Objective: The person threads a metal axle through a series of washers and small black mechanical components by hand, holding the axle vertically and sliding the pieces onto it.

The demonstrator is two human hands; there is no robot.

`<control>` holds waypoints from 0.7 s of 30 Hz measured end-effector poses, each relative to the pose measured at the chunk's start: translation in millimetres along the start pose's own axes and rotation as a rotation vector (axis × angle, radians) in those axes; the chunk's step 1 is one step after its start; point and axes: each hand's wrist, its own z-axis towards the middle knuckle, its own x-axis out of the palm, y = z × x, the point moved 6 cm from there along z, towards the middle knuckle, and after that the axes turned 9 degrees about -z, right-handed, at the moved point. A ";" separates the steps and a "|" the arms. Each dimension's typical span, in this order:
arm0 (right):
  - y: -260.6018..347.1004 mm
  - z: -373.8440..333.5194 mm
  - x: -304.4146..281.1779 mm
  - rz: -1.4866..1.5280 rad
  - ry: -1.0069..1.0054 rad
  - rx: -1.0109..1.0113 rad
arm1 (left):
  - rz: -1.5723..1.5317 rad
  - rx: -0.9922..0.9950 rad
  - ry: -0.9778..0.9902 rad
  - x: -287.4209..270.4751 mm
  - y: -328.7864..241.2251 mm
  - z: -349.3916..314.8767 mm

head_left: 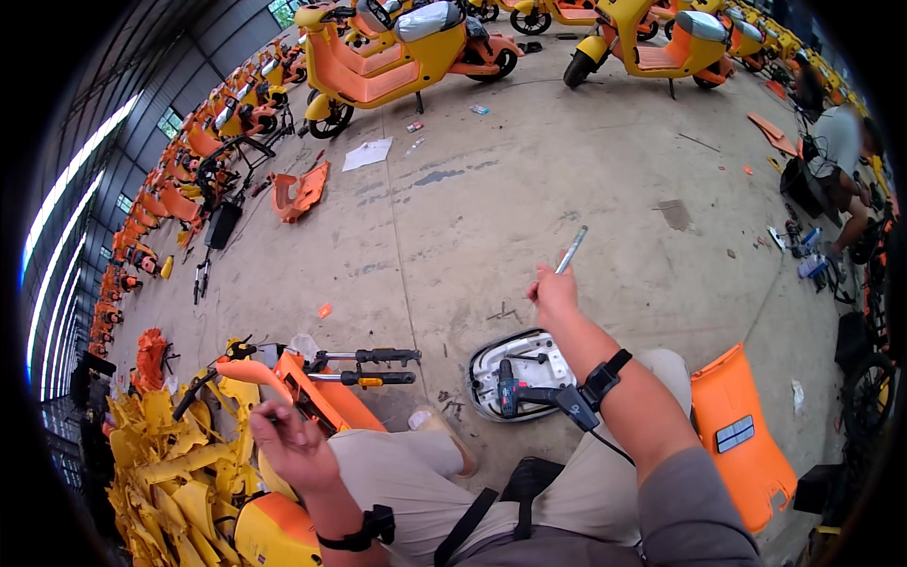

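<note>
My right hand (pixel 555 291) is stretched forward over the floor, closed around a slim silver rod-shaped tool (pixel 572 249) that points up and away; its exact kind is unclear. My left hand (pixel 295 448) is raised at the lower left with fingers curled; a small dark thing seems to sit at the fingertips, too small to name. Beside that hand lies an orange scooter front section (pixel 331 399) with a black-and-silver fork (pixel 364 356). Between my knees and the right forearm, a power drill (pixel 510 389) rests on an upturned scooter seat (pixel 484 364), with a black cable at its base.
Yellow broken panels (pixel 165 463) are heaped at the lower left. An orange panel (pixel 742 435) lies to my right, another orange piece (pixel 300 192) farther off. Paper (pixel 367 154) lies on the floor. Scooters (pixel 397 66) line the back. A person (pixel 836 142) works at the far right.
</note>
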 end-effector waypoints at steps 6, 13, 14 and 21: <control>20.4 20.7 -54.3 -0.023 -0.151 0.014 | 0.117 -0.011 0.058 -37.7 -36.5 30.5; 59.8 -36.9 -45.3 -0.087 0.228 -0.116 | 0.169 -0.313 0.112 -14.1 19.1 23.2; 63.4 -50.1 -39.5 -0.121 0.346 -0.171 | 0.217 -0.381 0.199 -0.1 37.7 17.7; 43.8 -123.8 -21.3 -0.292 0.765 -0.115 | 0.236 -0.822 0.358 48.8 147.2 -19.3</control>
